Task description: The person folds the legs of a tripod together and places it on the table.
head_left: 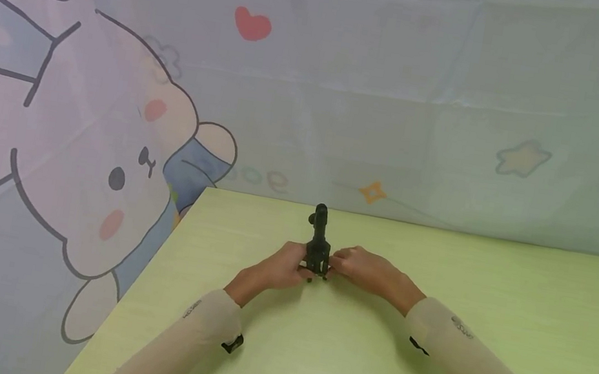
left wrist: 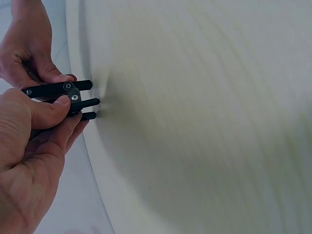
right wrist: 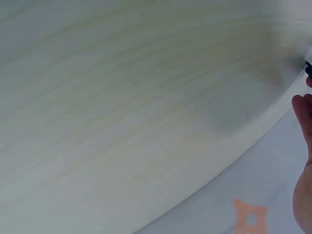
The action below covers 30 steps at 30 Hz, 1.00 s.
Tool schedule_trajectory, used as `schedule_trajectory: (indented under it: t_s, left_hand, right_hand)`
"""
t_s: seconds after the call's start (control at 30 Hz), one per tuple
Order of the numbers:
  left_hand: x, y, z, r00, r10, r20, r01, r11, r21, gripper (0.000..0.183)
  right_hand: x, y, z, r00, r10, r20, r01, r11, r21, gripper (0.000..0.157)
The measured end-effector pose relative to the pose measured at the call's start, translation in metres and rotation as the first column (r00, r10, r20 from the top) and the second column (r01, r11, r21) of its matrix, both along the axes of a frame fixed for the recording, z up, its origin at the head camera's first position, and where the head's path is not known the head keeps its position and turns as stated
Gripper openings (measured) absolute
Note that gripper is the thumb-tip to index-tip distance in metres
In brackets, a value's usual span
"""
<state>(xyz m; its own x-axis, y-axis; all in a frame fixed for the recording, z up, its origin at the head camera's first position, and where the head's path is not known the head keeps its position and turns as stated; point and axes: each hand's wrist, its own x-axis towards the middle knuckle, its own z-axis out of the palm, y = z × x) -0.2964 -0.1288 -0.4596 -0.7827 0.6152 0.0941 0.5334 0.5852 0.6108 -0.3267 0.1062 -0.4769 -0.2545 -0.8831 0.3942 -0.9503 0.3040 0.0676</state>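
Observation:
A small black tripod [head_left: 318,242] stands upright between the two hands, close over the table, its slim stem and rounded head pointing up. In the left wrist view the tripod [left wrist: 73,97] shows several short bars and round screws at a hinge. My left hand [head_left: 283,266] grips its lower part from the left, the left hand's thumb [left wrist: 56,111] pressed beside the hinge. From the right, my right hand [head_left: 366,268] pinches the lower part, fingers bent. In the right wrist view only an edge of the right hand [right wrist: 303,146] shows, with a dark tip of the tripod [right wrist: 308,69] beyond.
The pale yellow-green table [head_left: 468,272] spreads around both forearms. Behind it hangs a cloth backdrop [head_left: 379,95] with hearts, stars and a large cartoon rabbit. A black strap piece [head_left: 232,343] sits under the left sleeve and another black piece [head_left: 419,345] under the right.

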Motion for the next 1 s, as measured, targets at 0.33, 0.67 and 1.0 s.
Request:
schedule_trajectory:
  t_s: [0.33,0.67,1.0]
  left_hand:
    - [0.004,-0.001,-0.001,1.000,0.025,0.005,-0.025,1.000,-0.013,0.029]
    - [0.008,-0.002,0.002,0.997,0.056,0.055,-0.059,0.997,0.046,0.034]
    - [0.004,-0.016,0.039,0.981,-0.031,0.192,0.002,0.988,0.151,0.062]
  right_hand:
    - [0.007,-0.003,-0.005,0.977,-0.037,0.208,0.044,0.999,-0.027,0.009]
    - [0.015,-0.011,-0.007,0.874,-0.034,0.485,0.129,0.978,-0.163,0.008]
    - [0.025,-0.022,-0.011,0.751,-0.057,0.658,0.280,0.930,-0.239,0.014]
